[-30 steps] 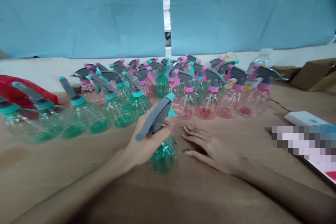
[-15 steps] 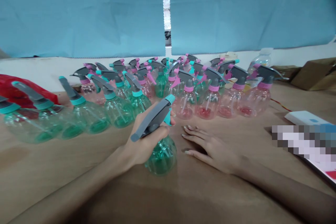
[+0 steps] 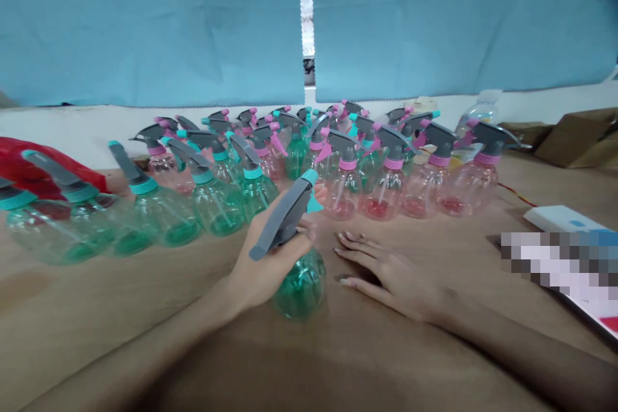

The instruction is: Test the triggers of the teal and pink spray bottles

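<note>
My left hand (image 3: 263, 267) is wrapped round the neck of a green spray bottle (image 3: 300, 284) with a grey trigger head (image 3: 284, 217), which stands on the brown table (image 3: 120, 309); a finger rests on the teal trigger. To the right of the bottle my right hand (image 3: 386, 267) lies flat on the table, fingers stretched out, holding nothing. Behind both hands stand several green spray bottles (image 3: 212, 196) on the left and several pink spray bottles (image 3: 386, 183) on the right.
A red bag (image 3: 29, 167) lies at the far left. A white box (image 3: 562, 217) and a blurred flat item (image 3: 564, 267) lie at the right edge. Cardboard (image 3: 574, 135) and a clear bottle (image 3: 476, 116) sit at the back right, below a blue curtain (image 3: 145, 19).
The grey trigger head in my left hand dipped down and then came back up; the finger squeezed the trigger and eased off. My right hand has stayed still.
</note>
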### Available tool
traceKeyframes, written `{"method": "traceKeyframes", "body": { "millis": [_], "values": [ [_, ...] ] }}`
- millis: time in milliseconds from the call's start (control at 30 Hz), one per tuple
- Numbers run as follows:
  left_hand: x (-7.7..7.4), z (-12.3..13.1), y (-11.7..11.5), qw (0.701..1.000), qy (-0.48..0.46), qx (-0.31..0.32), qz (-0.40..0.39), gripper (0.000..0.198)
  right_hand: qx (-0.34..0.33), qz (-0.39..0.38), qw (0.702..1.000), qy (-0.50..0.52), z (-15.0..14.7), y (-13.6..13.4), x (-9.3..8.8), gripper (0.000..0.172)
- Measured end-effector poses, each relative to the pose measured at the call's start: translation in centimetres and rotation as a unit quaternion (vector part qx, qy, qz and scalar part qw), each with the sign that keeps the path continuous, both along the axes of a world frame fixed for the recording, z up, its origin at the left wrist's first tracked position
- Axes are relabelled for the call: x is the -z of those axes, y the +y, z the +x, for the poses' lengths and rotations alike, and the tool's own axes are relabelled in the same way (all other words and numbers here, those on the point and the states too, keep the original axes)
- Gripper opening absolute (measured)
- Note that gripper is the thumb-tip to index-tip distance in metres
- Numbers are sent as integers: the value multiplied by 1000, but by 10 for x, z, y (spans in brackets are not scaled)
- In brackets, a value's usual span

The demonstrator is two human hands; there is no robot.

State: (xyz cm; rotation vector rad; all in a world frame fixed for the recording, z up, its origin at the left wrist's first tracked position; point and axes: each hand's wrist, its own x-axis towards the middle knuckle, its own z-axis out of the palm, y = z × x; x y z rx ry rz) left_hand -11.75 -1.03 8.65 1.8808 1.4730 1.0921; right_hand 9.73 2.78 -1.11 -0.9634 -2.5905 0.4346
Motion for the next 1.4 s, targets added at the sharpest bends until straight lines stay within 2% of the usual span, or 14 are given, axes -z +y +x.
{"method": "traceKeyframes", "body": {
  "millis": [100,300,567,1067,1233,1400],
  "values": [
    [-1,0,0,1000,-27,9,-10,26,1,-2,1000,-3,0,-1,-3,57],
    [-2,-1,2,1000,-3,3,1,31,-2,-6,1000,10,0,-1,-3,56],
    [-2,0,2,999,-27,24,-31,35,0,-2,1000,20,0,-2,-2,55],
    [-2,-1,1,998,-33,44,-19,43,1,-1,1000,23,0,-2,-3,55],
    [-4,-1,-1,999,-22,21,-15,31,-1,-2,1000,19,0,-1,-2,55],
    [-6,-7,0,998,-29,59,-20,33,2,-1,1000,-2,0,-1,-2,57]
  ]
}}
